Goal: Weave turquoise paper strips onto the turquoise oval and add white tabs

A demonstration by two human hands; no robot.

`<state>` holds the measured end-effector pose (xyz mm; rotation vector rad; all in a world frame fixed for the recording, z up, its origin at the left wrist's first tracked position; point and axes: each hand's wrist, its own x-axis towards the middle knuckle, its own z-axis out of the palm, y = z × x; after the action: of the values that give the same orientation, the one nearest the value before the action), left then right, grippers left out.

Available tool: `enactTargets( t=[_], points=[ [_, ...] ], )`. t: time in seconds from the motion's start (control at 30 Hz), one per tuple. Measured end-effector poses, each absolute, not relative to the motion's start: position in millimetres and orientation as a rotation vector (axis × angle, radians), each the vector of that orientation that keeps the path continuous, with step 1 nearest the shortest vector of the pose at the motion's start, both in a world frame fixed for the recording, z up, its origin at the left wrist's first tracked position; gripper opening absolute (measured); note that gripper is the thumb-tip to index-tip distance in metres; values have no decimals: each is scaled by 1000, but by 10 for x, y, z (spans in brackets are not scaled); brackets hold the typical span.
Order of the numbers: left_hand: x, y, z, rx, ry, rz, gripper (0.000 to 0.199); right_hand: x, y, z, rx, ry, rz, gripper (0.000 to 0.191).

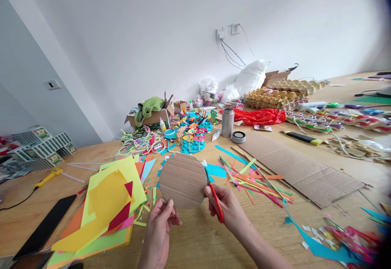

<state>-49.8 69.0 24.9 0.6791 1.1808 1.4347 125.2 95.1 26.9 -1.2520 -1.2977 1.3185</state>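
A round piece of brown corrugated cardboard is held up over the table, with bits of blue paper showing around its edge. My left hand pinches its lower left rim, thumb on the near face. Red-handled scissors are in my right hand, their dark blades at the disc's right edge. Part of the blades is hidden behind the cardboard. Just beyond the disc stands a blue paper base with colourful cut-out shapes.
Stacked coloured paper lies left, by a black phone-like slab and a yellow glue gun. Paper strips, a cardboard sheet and a utility knife lie right. A metal bottle and egg trays stand behind.
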Motion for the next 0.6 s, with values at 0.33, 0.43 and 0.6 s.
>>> enactTargets(
  t=[0.33, 0.43, 0.6],
  points=[
    [-504, 690, 260, 682, 1178, 1435, 45, 1248, 954, 250, -1250, -1272, 1313, 54],
    [-507, 692, 257, 677, 1175, 1430, 44, 1249, 952, 239, -1250, -1265, 1308, 55],
    [-507, 694, 266, 670, 1179, 1441, 46, 1254, 950, 220, -1247, -1244, 1323, 56]
  ],
)
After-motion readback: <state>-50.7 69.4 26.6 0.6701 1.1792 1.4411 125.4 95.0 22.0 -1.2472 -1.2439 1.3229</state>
